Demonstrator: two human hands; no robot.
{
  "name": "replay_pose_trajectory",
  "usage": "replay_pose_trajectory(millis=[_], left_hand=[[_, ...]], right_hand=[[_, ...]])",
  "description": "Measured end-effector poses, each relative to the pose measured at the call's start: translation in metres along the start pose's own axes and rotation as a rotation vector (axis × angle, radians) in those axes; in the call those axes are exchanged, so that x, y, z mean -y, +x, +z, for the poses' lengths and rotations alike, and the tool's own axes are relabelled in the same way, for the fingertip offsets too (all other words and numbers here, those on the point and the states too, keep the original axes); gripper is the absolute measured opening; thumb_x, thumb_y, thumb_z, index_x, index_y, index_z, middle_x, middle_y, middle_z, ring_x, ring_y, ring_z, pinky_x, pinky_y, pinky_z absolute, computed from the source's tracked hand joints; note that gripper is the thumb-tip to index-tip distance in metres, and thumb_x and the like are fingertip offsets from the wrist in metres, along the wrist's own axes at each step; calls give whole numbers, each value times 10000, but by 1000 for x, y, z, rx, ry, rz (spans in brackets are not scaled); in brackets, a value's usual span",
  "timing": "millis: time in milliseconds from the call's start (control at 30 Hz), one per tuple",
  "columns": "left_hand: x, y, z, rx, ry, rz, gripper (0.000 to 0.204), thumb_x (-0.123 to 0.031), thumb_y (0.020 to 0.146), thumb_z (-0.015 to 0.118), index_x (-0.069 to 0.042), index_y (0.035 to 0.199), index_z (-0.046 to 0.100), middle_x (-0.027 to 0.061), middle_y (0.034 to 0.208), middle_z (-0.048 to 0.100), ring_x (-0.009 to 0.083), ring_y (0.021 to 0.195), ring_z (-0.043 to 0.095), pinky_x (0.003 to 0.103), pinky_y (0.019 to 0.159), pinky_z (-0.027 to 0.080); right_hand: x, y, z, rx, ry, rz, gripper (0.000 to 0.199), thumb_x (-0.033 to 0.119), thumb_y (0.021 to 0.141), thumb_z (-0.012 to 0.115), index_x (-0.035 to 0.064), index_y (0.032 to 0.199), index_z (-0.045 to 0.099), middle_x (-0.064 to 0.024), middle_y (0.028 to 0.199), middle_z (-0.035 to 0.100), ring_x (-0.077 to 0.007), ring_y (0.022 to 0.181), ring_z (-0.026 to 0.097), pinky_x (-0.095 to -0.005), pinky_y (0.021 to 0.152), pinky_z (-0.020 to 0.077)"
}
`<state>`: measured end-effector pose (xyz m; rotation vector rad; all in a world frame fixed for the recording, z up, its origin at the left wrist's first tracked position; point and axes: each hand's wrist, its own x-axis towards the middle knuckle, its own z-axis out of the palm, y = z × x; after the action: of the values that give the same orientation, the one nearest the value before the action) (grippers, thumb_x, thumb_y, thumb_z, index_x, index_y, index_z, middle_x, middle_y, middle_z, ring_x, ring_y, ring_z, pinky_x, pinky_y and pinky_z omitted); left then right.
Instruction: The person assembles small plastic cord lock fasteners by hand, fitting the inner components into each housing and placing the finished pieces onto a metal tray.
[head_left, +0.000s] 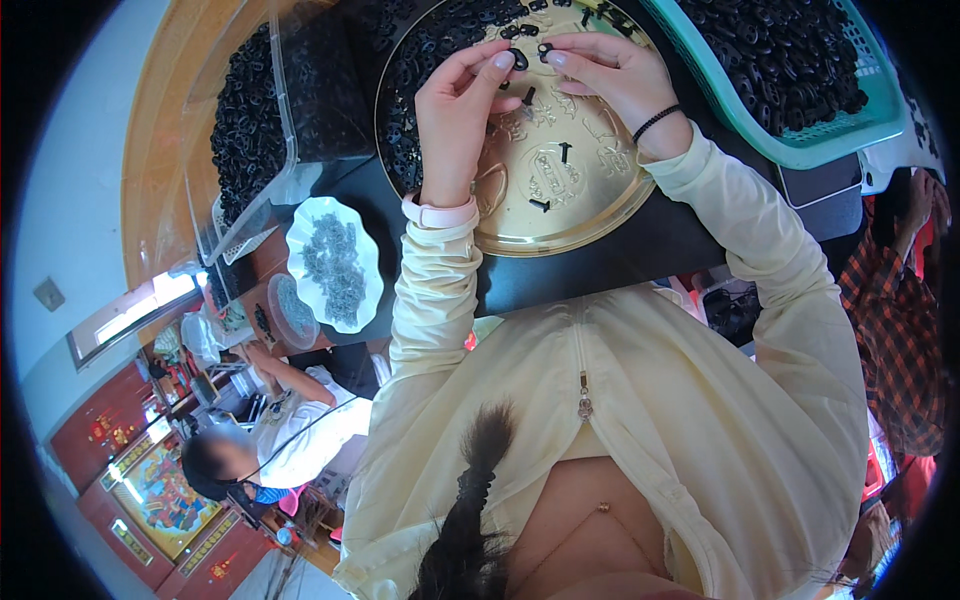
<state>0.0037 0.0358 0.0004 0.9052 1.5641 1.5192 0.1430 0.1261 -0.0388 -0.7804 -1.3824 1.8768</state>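
Observation:
Over a round gold tray [610,205], both my hands are raised with their fingertips close together. My left hand [458,110] pinches a small black oval plastic piece [519,60] between thumb and forefinger. A smaller black plastic piece [545,49] sits in the pinch of my right hand [620,85]. The two pieces are near each other with a narrow gap between. Below them on the tray lie a few black T-shaped pins [565,152]. Many flat black pieces [405,130] cover the tray's left and far side.
A teal basket [815,152] heaped with black pieces stands at the right. On the left are a clear bin [287,110] of black pieces and a white scalloped dish [298,262] of small translucent parts. People sit at left [310,425] and right [890,340].

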Motion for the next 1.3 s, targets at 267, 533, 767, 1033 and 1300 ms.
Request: replay_pose_trajectory(millis=[267,533,767,1033,1300], left_hand=[[-1,-1,5,30,-46,-83,219,-91,853,602,-4,1055,613,76,927,645,122,799,639,178,606,509],[1,-2,2,56,-96,-71,290,-95,846,611,-15,1124,581,77,970,632,127,853,629,192,632,512],[1,-2,3,64,-93,-90,250,-91,851,602,-20,1091,599,63,949,633,120,865,622,189,642,511],[4,-1,1,72,-78,-70,253,-126,859,602,-33,1095,602,64,957,633,121,855,617,196,641,511],[5,-2,3,51,24,-41,226,-116,864,593,-36,1074,616,64,939,643,115,838,624,192,635,509]], right_hand=[[-5,-2,-1,63,15,-58,260,160,833,637,52,1070,628,-25,925,633,-67,786,574,-174,689,475],[-4,-3,0,42,-19,-87,245,150,861,597,49,1084,588,-29,936,620,-75,768,578,-196,626,480],[-6,-1,-3,165,-20,-29,223,179,894,550,60,1079,518,-42,861,622,-92,692,579,-193,577,470],[-2,-1,-2,132,25,-57,239,191,888,561,60,1087,564,-52,964,629,-104,830,610,-219,688,513],[-2,0,-3,104,-19,-89,213,120,853,602,53,1055,592,-23,975,622,-96,870,599,-216,708,512]])
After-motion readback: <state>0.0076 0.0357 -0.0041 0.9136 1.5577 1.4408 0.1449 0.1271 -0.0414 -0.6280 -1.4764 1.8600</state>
